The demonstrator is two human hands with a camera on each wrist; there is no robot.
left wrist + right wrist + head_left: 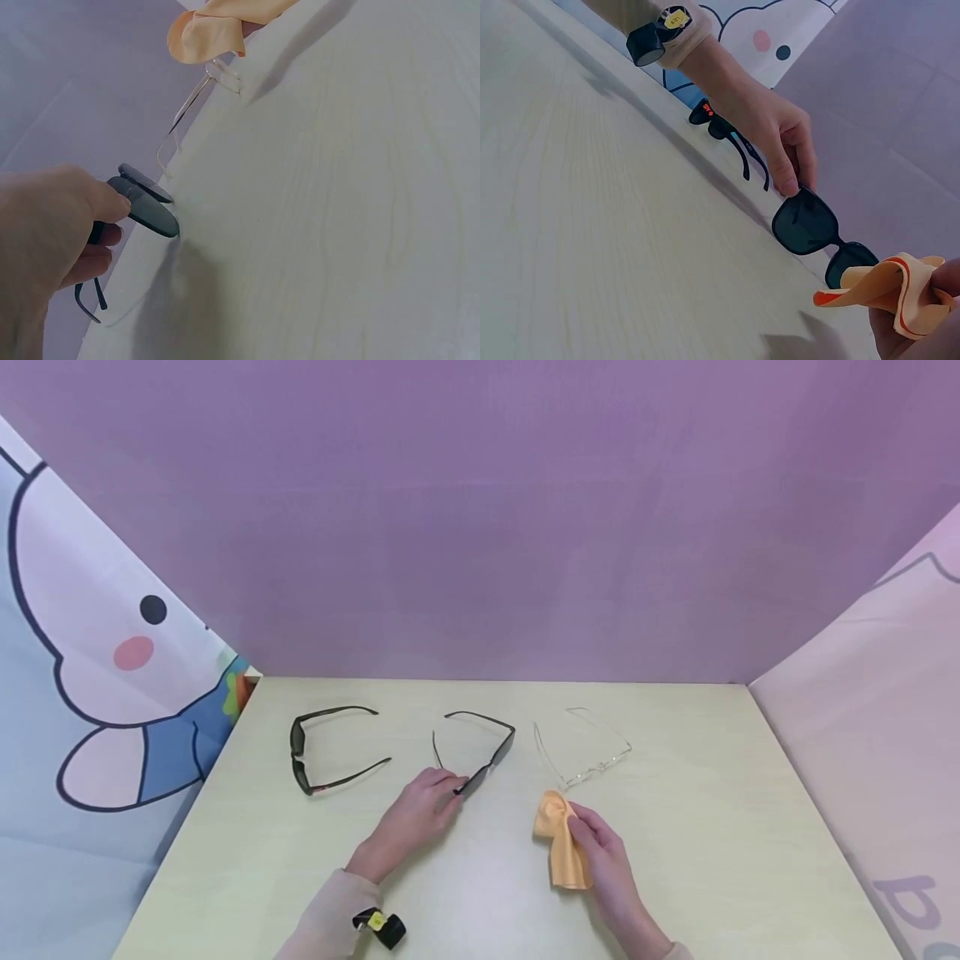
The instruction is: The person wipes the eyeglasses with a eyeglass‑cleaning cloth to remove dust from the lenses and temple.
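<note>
My left hand (420,814) pinches the near corner of a pair of dark sunglasses (501,748) in the middle of the table, their temples unfolded and pointing to the back left. In the right wrist view, thumb and fingers grip the sunglasses (804,222) at the outer edge of one lens. My right hand (606,852) holds a bunched orange cloth (567,852) by its upper part, the rest hanging down. Just beyond the cloth lies a pair of clear, thin-framed eyeglasses (597,769), temples open toward the back.
Another pair of black sunglasses (298,739) lies at the left with temples spread to the right. The pale table (712,827) meets a purple backdrop (480,568) at its far edge, and printed cloth panels stand at both sides. A small black camera (388,930) is strapped to the left wrist.
</note>
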